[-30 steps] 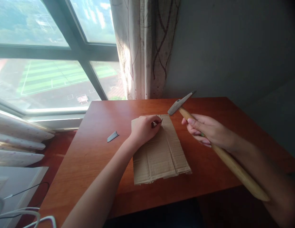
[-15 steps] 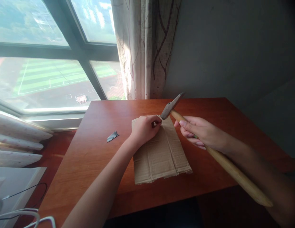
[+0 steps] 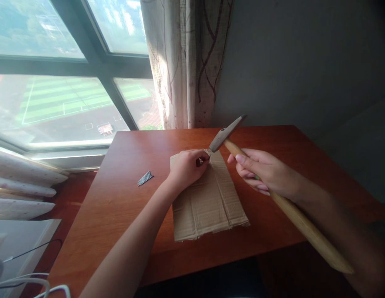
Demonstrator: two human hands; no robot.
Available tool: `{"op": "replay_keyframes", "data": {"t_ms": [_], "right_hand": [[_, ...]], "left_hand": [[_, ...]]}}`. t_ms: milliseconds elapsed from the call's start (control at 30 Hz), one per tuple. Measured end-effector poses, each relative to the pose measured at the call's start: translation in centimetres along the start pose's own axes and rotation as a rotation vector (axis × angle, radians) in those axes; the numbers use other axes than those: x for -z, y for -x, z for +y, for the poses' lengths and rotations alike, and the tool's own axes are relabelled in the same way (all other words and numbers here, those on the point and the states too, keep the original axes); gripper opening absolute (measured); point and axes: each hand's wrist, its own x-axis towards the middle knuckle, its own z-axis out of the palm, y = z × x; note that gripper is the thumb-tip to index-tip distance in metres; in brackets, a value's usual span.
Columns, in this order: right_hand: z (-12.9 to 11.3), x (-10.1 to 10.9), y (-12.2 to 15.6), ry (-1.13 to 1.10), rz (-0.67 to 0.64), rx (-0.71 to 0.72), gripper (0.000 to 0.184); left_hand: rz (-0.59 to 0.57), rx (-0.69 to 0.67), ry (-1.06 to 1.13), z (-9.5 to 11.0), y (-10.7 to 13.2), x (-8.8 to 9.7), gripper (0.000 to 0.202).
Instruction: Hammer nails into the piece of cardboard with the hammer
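Observation:
My right hand [image 3: 256,170] is wrapped round the wooden handle of a hammer [image 3: 222,138], whose metal head hangs just above my left fingertips. With thumb and finger pinched, my left hand [image 3: 189,166] holds a small nail [image 3: 210,157] near the far edge of a cardboard piece [image 3: 207,203]. Only a bit of the nail shows; its lower part is hidden by the fingers. The cardboard lies flat on the table. To the left of my left hand, several loose nails [image 3: 145,178] rest in a row on the wood.
The reddish-brown wooden table [image 3: 124,223] stands by a large window [image 3: 96,66]. A patterned curtain [image 3: 186,62] hangs behind its far edge, beside a dark wall [image 3: 304,62]. White cables [image 3: 40,285] run at the lower left.
The hammer head has risen slightly, up and away from my left fingertips. My left hand keeps its pinch at about the same spot on the cardboard.

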Motion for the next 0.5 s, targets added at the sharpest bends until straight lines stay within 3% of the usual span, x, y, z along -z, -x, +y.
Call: {"op": "replay_keyframes", "data": {"t_ms": [233,500], "right_hand": [[1.1,-0.3,-0.5,-0.003,-0.009,-0.029,0.03],[0.2,-0.1,-0.2,0.01,0.003,0.01,0.029]], "left_hand": [[-0.009,-0.006,0.018,-0.4,-0.1,-0.2,0.01],[-0.009,0.0,0.031,-0.3,-0.1,-0.3,0.01]]}}
